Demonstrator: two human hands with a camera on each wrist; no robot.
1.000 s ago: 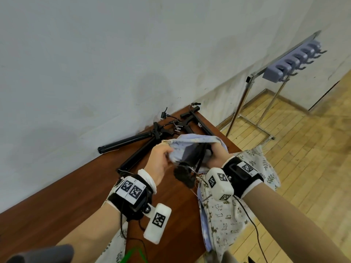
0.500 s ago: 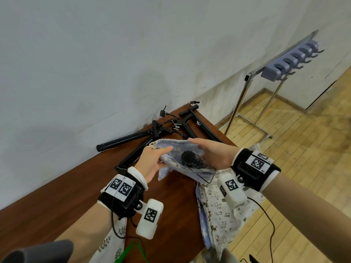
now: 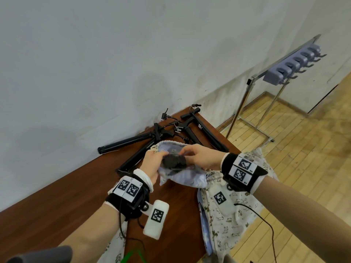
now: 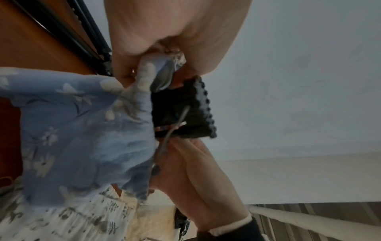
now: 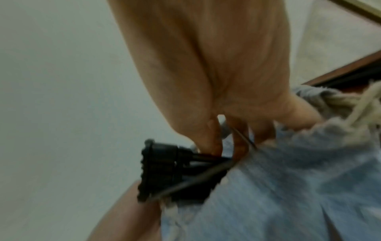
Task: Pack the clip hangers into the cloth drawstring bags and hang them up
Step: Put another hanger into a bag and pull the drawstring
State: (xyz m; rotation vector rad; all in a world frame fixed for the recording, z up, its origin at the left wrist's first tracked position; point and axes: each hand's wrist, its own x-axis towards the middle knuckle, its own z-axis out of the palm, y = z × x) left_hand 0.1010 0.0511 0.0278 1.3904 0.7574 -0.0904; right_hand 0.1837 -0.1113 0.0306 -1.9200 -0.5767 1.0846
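Note:
A pale blue drawstring bag [image 3: 183, 177] is held above the brown table [image 3: 57, 205]. My left hand [image 3: 160, 156] grips its rim at the left of the mouth; the bunched blue cloth [image 4: 82, 130] fills the left wrist view. A black clip hanger [image 3: 173, 161] sits in the bag's mouth, its ridged clip [image 4: 185, 110] and thin wire sticking out. My right hand [image 3: 187, 151] pinches the hanger at the mouth's right side. The right wrist view has the clip [image 5: 160, 171] below those fingers and the bag [image 5: 288, 187] under them. How much of the hanger lies inside is hidden.
A white printed bag [image 3: 228, 215] hangs over the table's right edge, and another printed cloth [image 3: 112, 249] lies under my left arm. Black folded tripods [image 3: 152, 137] lie by the wall. A metal rack with grey hooks [image 3: 292, 67] stands on the wooden floor to the right.
The hanger, upright between my hands a second ago, has been laid over and sunk into the bag's mouth. Both hands have closed in around the opening.

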